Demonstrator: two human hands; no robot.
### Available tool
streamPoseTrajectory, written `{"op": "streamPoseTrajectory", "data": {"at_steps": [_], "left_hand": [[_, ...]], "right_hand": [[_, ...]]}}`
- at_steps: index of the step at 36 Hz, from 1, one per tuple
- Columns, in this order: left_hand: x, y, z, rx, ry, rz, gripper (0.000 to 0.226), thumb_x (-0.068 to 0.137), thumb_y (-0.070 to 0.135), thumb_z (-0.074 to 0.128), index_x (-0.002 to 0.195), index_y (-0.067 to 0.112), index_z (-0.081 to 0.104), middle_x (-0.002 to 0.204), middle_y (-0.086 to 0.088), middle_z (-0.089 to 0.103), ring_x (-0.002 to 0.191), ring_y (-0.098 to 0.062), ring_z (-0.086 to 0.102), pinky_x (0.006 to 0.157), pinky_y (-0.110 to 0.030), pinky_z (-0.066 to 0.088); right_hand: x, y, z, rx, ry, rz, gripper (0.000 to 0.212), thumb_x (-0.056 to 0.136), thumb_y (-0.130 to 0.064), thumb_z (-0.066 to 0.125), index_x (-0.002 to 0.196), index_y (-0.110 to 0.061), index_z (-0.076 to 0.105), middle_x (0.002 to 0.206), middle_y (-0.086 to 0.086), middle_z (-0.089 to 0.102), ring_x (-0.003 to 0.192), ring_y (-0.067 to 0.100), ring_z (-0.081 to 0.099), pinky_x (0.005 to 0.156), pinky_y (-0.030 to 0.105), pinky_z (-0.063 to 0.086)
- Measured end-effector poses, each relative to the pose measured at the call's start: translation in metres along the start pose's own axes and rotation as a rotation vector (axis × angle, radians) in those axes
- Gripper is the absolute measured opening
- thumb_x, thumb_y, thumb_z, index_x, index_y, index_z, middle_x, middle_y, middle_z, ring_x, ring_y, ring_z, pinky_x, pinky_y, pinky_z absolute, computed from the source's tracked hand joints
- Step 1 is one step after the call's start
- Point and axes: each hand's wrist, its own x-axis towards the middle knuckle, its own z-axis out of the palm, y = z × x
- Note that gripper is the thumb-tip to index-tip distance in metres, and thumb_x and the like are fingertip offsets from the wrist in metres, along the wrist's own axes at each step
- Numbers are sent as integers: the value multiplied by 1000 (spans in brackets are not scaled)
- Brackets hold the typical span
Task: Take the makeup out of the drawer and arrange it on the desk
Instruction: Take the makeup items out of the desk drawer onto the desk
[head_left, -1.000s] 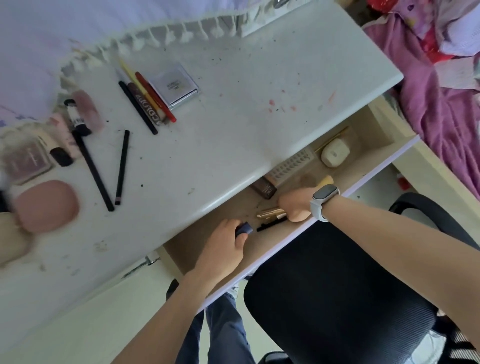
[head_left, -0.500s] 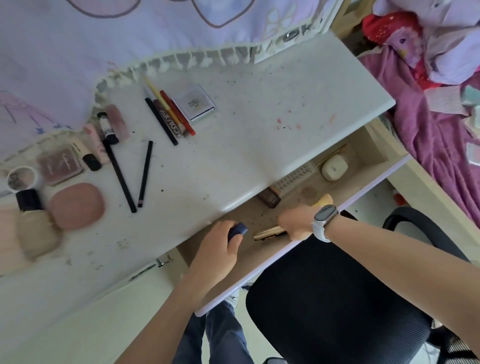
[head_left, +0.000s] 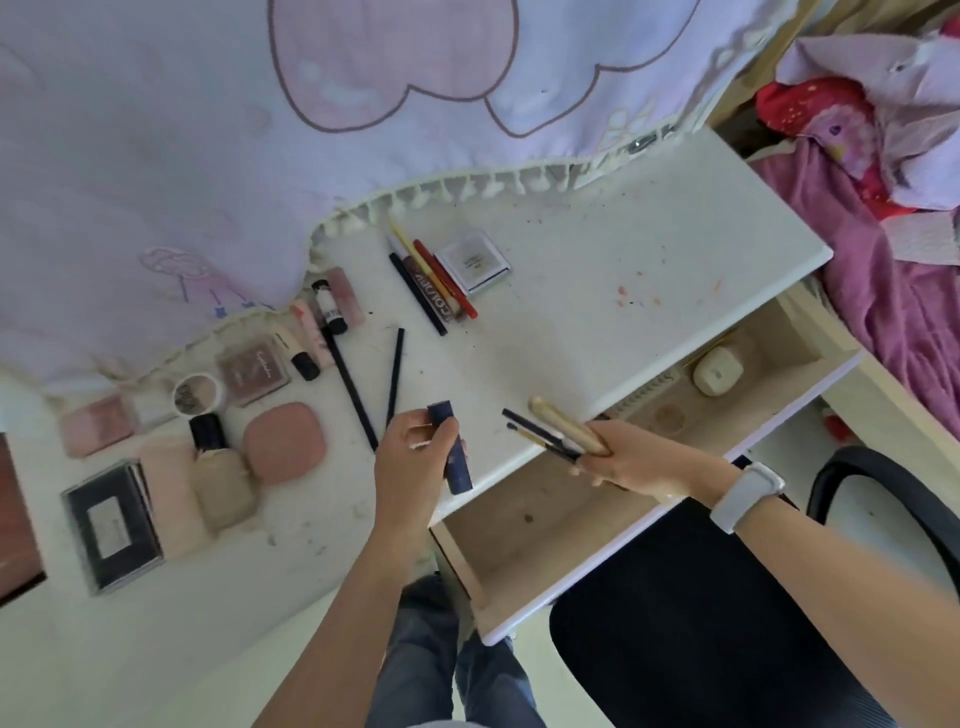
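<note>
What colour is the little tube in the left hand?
Dark navy blue. The tube shows best in the head view, gripped by the left hand over the desk edge.

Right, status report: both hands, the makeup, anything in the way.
Left hand grips dark blue tube above desk. Right hand holds gold tube plus thin dark pencils over open drawer. Nothing blocking.

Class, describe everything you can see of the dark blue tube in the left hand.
The blue tube is a dark navy cylinder, matte with a faint speckle, likely plastic. The left hand holds it near its upper end, fingers and thumb curled round it. It stands nearly upright, tilted slightly, over the desk's front edge, beside the open drawer. Whether it has a cap is unclear.
</note>
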Motion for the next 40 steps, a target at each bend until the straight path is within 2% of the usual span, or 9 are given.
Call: {"op": "streamPoseTrajectory", "data": {"at_steps": [3, 9, 12, 16, 19, 25, 28, 34, 40], "left_hand": [[20, 12, -15, 52, 82, -18, 10, 85, 18, 67, 92, 17, 61, 85, 4, 67, 81, -13, 65, 84, -39, 54], [76, 44, -33, 304, 218, 137, 22, 86, 24, 64, 101, 9, 60, 74, 10, 60, 63, 2, 51, 50, -2, 37], [104, 63, -30, 435, 165, 262, 30, 90, 22, 58, 115, 8, 50, 95, -2, 61, 65, 0, 49, 50, 2, 34], [133, 80, -24, 684, 99, 431, 12, 92, 16, 53, 101, 10, 48, 115, -11, 51, 61, -2, 42, 52, -10, 35], [147, 87, -21, 810, 76, 436, 18, 93, 19, 52, 107, 7, 50, 114, -14, 48, 72, -16, 41, 67, -24, 32], [159, 91, -17, 1033, 101, 500, 23, 93, 22, 49, 111, 6, 50, 102, -14, 55, 101, -31, 49, 68, -35, 41], [163, 90, -17, 1210, 170, 570, 23, 93, 29, 51, 104, 8, 54, 89, -11, 62, 94, -31, 54, 78, -38, 39], [171, 81, -25, 1294, 283, 519, 32, 93, 41, 46, 110, 15, 57, 108, -6, 60, 108, -26, 46, 91, -35, 30], [156, 77, -30, 1117, 417, 559, 25, 89, 23, 57, 111, 12, 60, 110, -12, 59, 103, -33, 50, 90, -42, 35]], "right_hand": [[15, -27, 1, 151, 90, 1, 4, 89, -17, 55, 89, -14, 58, 72, -3, 61, 56, 5, 52, 56, 17, 38], [57, -76, 3, 274, 293, 41, 7, 87, -10, 56, 79, -12, 56, 65, -1, 57, 51, 2, 50, 48, 10, 37], [78, -94, 1, 335, 370, 51, 14, 85, -7, 57, 74, -14, 51, 64, -1, 55, 40, -6, 47, 41, 6, 33], [98, -110, -3, 357, 449, 66, 7, 85, -9, 56, 80, -9, 51, 65, 2, 55, 49, 6, 46, 44, 14, 34], [110, -120, -9, 377, 469, 70, 9, 84, -9, 56, 91, -5, 53, 70, 8, 54, 51, 7, 46, 43, 11, 35], [131, -136, -22, 350, 466, 79, 10, 82, -11, 59, 86, -8, 50, 63, 5, 55, 49, 11, 43, 47, 20, 35], [141, -143, -27, 307, 459, 61, 10, 81, -11, 60, 80, -9, 50, 56, 0, 53, 47, 10, 42, 48, 21, 33], [155, -154, -31, 259, 409, 9, 7, 82, -9, 58, 85, -4, 53, 64, 6, 58, 55, 16, 53, 56, 24, 43], [160, -156, -30, 148, 373, -37, 13, 85, -15, 58, 87, -3, 54, 77, 15, 63, 62, 22, 62, 64, 35, 56]]}}
